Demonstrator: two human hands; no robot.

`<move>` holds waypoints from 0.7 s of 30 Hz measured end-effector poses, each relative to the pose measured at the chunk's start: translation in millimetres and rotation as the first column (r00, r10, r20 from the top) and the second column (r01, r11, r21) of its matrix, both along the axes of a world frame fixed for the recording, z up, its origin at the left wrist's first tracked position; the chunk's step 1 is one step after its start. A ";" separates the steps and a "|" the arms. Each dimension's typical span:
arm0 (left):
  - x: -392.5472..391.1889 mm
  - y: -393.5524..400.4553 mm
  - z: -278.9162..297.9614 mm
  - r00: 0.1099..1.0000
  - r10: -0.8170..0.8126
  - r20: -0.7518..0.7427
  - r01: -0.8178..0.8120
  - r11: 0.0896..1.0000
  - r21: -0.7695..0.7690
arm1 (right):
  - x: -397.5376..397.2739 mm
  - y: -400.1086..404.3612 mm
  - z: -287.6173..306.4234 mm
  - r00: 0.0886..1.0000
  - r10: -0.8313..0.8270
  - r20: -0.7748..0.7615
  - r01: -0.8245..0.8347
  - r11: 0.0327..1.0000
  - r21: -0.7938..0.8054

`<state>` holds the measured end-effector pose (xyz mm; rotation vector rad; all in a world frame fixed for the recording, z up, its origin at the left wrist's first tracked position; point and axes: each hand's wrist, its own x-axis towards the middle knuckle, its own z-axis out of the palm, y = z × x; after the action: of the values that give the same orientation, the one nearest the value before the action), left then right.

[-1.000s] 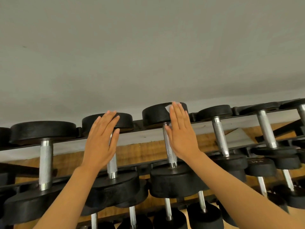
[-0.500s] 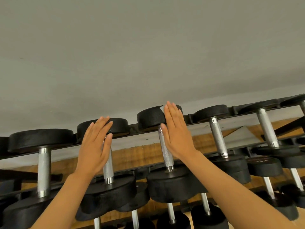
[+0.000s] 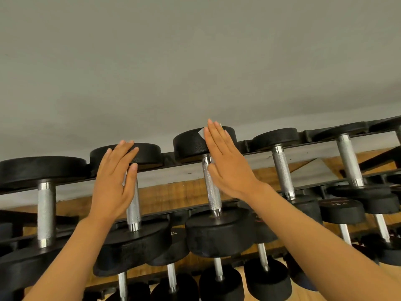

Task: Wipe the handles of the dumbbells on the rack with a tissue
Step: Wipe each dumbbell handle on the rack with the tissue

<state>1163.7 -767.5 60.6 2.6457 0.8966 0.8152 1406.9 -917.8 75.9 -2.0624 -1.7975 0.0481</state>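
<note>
Chrome handle [image 3: 211,187] of a top-rack dumbbell [image 3: 213,192] lies beside the flat right hand [image 3: 230,164], fingers straight, a tissue [image 3: 201,133] under them. The left hand [image 3: 114,183], also flat, covers the next handle [image 3: 132,205]. One lower weight [image 3: 341,210] reads "22.5".

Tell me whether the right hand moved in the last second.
Yes. The right hand slid slightly up the handle; its fingertips now pass the far weight's top edge.
</note>
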 end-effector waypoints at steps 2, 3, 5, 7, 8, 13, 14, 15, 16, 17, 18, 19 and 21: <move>0.6 -0.8 -0.6 1.000 0.004 0.009 -0.004 1.000 -0.003 | 12.2 -6.1 4.6 0.996 0.079 0.040 -0.077 0.996 -0.049; 0.4 -0.9 -0.8 1.000 0.005 0.015 -0.005 1.000 -0.004 | 16.7 -9.5 5.8 0.993 0.102 0.061 -0.098 0.993 -0.063; 0.6 -0.3 -1.2 1.000 0.002 0.024 -0.002 1.000 0.003 | 23.7 -12.3 11.1 0.991 0.129 0.044 -0.124 0.987 -0.103; 1.4 0.3 -1.9 0.999 -0.010 0.038 0.009 1.000 0.005 | 27.7 -12.6 20.9 0.989 0.149 -0.011 -0.149 0.978 -0.148; 1.2 0.7 -2.6 0.999 -0.017 0.046 0.017 1.000 0.003 | 28.5 -13.5 25.5 0.989 0.144 -0.026 -0.147 0.976 -0.159; -1.9 4.4 -4.9 0.996 -0.062 0.062 0.062 0.998 0.001 | 14.3 -16.1 40.7 1.000 0.010 -0.008 -0.010 0.999 0.046; -2.3 5.5 -5.4 0.996 -0.069 0.062 0.069 0.998 0.005 | 8.8 -13.9 40.2 0.999 0.026 0.036 -0.030 0.994 0.110; -2.5 6.5 -5.8 0.995 -0.074 0.066 0.074 0.997 0.008 | 2.9 -11.5 38.6 0.996 0.047 0.076 -0.058 0.987 0.147; -2.7 7.2 -6.3 0.994 -0.079 0.071 0.079 0.997 0.010 | -2.9 -9.9 35.4 0.992 0.071 0.105 -0.086 0.985 0.149; -2.8 7.4 -6.4 0.994 -0.084 0.076 0.083 0.996 0.013 | -9.4 -9.7 30.9 0.987 0.094 0.131 -0.112 0.984 0.136; -2.4 7.4 -6.2 0.993 -0.089 0.081 0.088 0.996 0.016 | -15.6 -10.4 25.4 0.981 0.116 0.156 -0.134 0.984 0.116; -1.9 7.4 -6.2 0.992 -0.095 0.086 0.093 0.995 0.021 | -21.2 -12.1 19.1 0.975 0.135 0.176 -0.152 0.985 0.086; -1.4 7.9 -7.0 0.990 -0.105 0.096 0.102 0.994 0.037 | -28.6 -17.3 4.9 0.973 0.164 0.161 -0.164 0.986 -0.014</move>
<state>1162.3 -759.7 53.6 2.6284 0.7215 0.9324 1378.3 -935.1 80.8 -1.9626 -2.0629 -0.0739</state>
